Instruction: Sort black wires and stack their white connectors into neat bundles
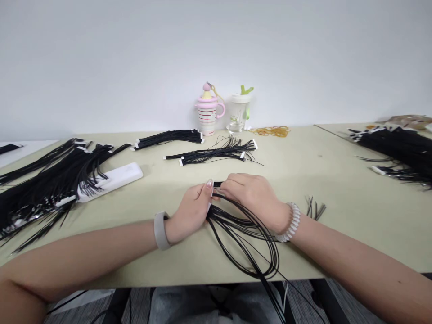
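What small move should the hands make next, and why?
Probably, the right hand should ease the black wires straight: they curve in loose loops and trail over the table's near edge, where they could snag. The left hand grips them, so it might anchor the pull.

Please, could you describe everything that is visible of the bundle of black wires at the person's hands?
The bundle of black wires consists of many thin, flexible-looking strands, apparently plastic-coated. A small white end piece shows beside the left hand, which grips this end. The strands fan out, curving into loose loops above the table; some run down past its front edge and out of the picture. The right hand is close above, hiding part of it.
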Motion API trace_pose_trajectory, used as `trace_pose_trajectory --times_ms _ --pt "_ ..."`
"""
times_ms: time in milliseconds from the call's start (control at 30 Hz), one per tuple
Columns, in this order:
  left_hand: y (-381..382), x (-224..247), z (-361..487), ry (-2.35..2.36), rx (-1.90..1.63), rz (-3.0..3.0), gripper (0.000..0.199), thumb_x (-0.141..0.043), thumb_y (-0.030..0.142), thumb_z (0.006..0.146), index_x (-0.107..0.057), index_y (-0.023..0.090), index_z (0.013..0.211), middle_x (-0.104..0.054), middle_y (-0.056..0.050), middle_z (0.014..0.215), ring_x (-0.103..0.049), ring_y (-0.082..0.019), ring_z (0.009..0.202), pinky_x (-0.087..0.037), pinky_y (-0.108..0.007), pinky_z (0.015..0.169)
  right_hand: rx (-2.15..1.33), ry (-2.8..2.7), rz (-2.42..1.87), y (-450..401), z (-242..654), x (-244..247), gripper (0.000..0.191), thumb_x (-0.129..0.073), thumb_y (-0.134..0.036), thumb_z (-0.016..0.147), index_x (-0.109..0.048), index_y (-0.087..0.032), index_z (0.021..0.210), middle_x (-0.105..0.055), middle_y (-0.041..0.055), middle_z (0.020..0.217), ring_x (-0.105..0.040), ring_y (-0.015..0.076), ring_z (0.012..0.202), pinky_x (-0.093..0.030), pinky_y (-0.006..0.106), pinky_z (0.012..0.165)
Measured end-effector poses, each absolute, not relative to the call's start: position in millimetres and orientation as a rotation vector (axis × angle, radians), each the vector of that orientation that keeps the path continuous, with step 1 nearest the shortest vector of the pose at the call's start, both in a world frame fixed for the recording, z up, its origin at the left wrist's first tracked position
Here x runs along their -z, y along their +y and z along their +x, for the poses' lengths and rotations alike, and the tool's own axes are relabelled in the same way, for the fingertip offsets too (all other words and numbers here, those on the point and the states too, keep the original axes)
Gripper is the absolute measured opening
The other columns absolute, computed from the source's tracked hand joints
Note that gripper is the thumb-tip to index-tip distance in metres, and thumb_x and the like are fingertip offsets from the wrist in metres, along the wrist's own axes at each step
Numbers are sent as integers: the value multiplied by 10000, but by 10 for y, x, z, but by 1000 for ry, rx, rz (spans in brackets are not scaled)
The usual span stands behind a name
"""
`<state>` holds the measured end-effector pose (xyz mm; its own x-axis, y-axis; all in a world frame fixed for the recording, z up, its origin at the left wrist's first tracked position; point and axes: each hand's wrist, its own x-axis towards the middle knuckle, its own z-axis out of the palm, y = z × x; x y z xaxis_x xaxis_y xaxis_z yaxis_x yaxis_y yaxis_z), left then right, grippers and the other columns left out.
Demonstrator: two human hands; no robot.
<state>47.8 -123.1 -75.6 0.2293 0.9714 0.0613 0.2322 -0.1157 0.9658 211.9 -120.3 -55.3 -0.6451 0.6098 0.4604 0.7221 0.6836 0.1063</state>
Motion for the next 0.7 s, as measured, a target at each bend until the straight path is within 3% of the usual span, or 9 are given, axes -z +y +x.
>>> trace_pose_trajectory --times_ms 367,567,700 --pt "-1202 734 457 1208 -934 1801 442 -333 461 841 -566 156 623 -499 9 515 -448 -120 490 -370 -229 501 494 -2503 -1029 -1163 2155 567 242 -370 -263 899 -547 -166 765 -550 23 718 -454 122 661 -259 255 573" --pt "-1140 756 436 1190 -1000 1734 406 -403 468 813 -566 151 619 -517 6 555 -422 -110 520 -346 -216 494 599 -2363 -1221 -1173 2352 349 329 -513 -481 779 -524 -152 772 -547 69 805 -465 152 710 -302 256 573" --pt "-1091 830 426 1238 -1098 1470 371 -432 494 787 -512 154 662 -600 -15 681 -384 -78 443 -312 -210 416 255 -2371 -1424 -1194 2637 120 328 -483 -413 789 -444 -162 581 -463 0 571 -387 90 528 -300 232 526"
